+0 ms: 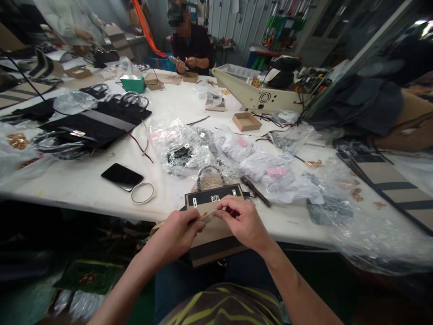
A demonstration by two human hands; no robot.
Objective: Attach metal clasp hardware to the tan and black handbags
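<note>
My left hand pinches one end of a thin pale strip, fingers closed. The strip's other end is between the thumb and fingers of my right hand. Both hands hover over a tan and black handbag, which leans at the table edge above my lap. Silver metal fittings sit on the black band along its top. Its wrapped handle stands up on the far side.
Left of the bag lie a black phone and a thin pale ring. A dark tool and plastic bags lie beyond it. Black handbags cover the left. A person works across the white table.
</note>
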